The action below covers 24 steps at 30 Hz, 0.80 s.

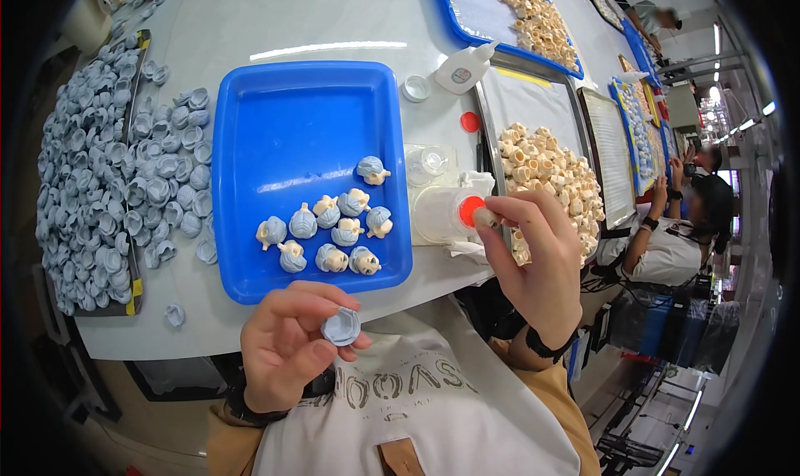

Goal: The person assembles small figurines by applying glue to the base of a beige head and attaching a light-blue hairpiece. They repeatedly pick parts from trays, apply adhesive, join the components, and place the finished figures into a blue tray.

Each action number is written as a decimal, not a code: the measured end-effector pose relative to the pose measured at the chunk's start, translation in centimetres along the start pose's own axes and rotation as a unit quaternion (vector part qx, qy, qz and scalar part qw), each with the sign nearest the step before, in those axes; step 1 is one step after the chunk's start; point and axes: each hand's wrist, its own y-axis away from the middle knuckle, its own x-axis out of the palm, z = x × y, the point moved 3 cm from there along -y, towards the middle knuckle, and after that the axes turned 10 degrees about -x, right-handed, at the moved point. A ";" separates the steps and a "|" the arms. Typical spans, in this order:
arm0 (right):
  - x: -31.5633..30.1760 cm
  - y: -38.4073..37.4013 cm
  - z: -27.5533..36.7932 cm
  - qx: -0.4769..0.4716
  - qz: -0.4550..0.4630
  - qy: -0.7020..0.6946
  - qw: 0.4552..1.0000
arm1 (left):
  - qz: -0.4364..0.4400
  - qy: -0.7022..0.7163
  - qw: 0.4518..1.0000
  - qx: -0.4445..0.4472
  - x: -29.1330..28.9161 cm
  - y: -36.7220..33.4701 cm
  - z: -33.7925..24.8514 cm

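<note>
My left hand (292, 334) pinches a hollow light blue doll hair piece (341, 327), its open side facing up, just in front of the blue tray (312, 69). My right hand (533, 259) is closed, thumb and fingertips round a small pale doll head (486, 218), partly hidden by the fingers. That head is right beside the red round part (470, 209) of a clear plastic container (438, 214); I cannot tell whether they touch. Several doll heads with blue hair (302, 221) lie in the front half of the tray.
Loose blue hair pieces (171, 167) are heaped on the left. A metal tray (497, 155) with beige doll heads (546, 167) stands on the right. Beyond the containers are a white squeeze bottle (465, 69) and a red disc (470, 122). Another person (667, 247) sits far right.
</note>
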 end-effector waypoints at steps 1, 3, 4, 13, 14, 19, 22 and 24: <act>0.0 0.2 0.0 0.012 -0.009 -0.005 1.000 | -0.007 0.001 1.000 -0.007 0.1 0.0 -0.1; 0.0 0.7 0.1 0.035 -0.028 -0.018 0.999 | -0.022 0.003 1.000 -0.022 0.3 0.0 -0.4; 0.1 0.9 0.1 0.042 -0.038 -0.014 0.998 | 0.004 0.005 1.000 -0.019 0.2 0.0 -0.4; 0.6 1.2 4.7 -0.131 -0.036 -0.330 0.934 | 0.070 0.027 0.997 0.001 0.4 -0.2 0.2; 0.9 1.0 5.0 -0.152 -0.044 -0.326 0.932 | 0.063 0.026 0.998 -0.010 0.7 -0.1 0.1; 2.4 0.3 5.7 -0.207 -0.051 -0.309 0.927 | 0.079 0.053 0.995 -0.021 0.4 0.0 0.5; 2.6 0.2 5.7 -0.211 -0.021 -0.305 0.928 | 0.084 0.023 0.995 -0.052 0.0 0.1 0.5; 2.7 0.2 5.7 -0.224 -0.009 -0.300 0.927 | 0.075 -0.001 0.994 -0.074 -0.1 0.0 0.5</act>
